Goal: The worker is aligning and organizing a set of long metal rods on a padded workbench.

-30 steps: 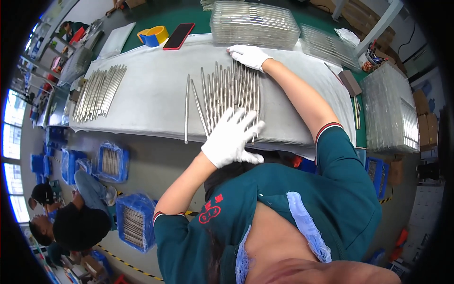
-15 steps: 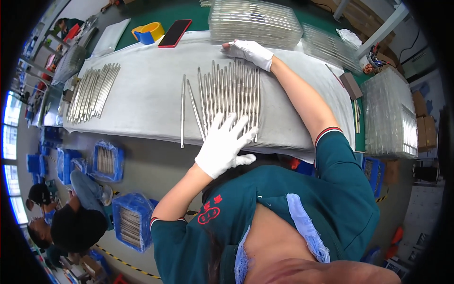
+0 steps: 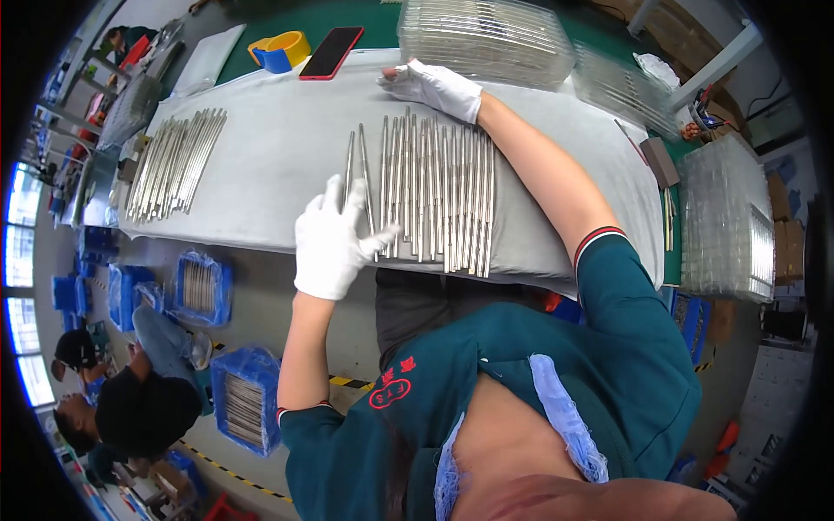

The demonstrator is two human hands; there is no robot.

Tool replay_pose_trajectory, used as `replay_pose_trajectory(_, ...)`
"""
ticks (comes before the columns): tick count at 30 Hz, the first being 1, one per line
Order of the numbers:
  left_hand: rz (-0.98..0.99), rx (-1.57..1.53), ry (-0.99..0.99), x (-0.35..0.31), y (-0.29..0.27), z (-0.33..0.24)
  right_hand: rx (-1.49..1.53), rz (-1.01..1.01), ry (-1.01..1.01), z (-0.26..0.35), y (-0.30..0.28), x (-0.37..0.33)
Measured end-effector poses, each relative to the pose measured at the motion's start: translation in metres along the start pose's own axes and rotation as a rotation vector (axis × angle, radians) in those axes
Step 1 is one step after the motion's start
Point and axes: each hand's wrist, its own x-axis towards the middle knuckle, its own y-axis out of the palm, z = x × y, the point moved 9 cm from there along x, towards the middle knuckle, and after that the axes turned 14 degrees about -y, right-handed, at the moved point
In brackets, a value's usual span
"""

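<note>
A row of slim silver metal rods (image 3: 439,191) lies side by side on the grey cloth in front of me, with two of them set slightly apart at the row's left. My left hand (image 3: 334,243), in a white glove, is over the near ends of those two rods. Its fingers are spread and it grips nothing. Beyond the row's far ends, my gloved right hand (image 3: 432,89) reaches leftward with its fingers stretched out; nothing shows in it. One bare fingertip pokes out of that glove. A second bunch of rods (image 3: 176,165) rests at the cloth's left end.
Stacked clear plastic trays (image 3: 486,39) stand at the back, near a phone (image 3: 332,54) and tape rolls (image 3: 280,52). To the right are a brown block (image 3: 661,162) and more clear trays (image 3: 725,217). Blue crates (image 3: 248,401) and a seated person (image 3: 143,408) are at lower left.
My left hand has moved left from the row's middle to its left edge. The right hand has shifted a little left. The two leftmost rods now lie nearer each other, and the near ends look more uneven.
</note>
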Motion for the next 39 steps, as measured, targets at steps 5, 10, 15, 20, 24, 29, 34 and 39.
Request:
replay_pose_trajectory(5, 0.046, 0.009, -0.208, 0.013, 0.023, 0.027, 0.149, 0.200, 0.119, -0.013, 0.028, -0.003)
replay_pose_trajectory(10, 0.047, -0.140, -0.208, 0.021, 0.033, -0.003, -0.307, 0.194, -0.036, 0.020, 0.017, -0.017)
replay_pose_trajectory(15, 0.083, -0.094, -0.305, 0.018, 0.038, -0.022, -1.546, 0.762, -0.378, 0.019, 0.096, -0.087)
replay_pose_trajectory(20, 0.170, -0.123, -0.307, 0.011, 0.041, -0.053, -1.519, 0.748, -0.374, 0.039, 0.072, -0.132)
replay_pose_trajectory(24, 0.147, -0.168, -0.268, 0.008, 0.047, -0.079, -1.563, 0.729, -0.306, 0.061, 0.043, -0.172)
replay_pose_trajectory(29, 0.160, -0.223, -0.229, 0.006, 0.050, -0.104, -1.464, 0.487, -0.085, 0.088, 0.000, -0.210)
replay_pose_trajectory(34, 0.167, -0.213, -0.036, 0.001, 0.042, -0.122, -0.868, -0.061, 0.063, 0.112, -0.035, -0.182)
replay_pose_trajectory(39, 0.204, -0.320, 0.453, -0.047, 0.026, -0.155, -0.431, -0.058, 0.007, 0.065, -0.061, -0.108)
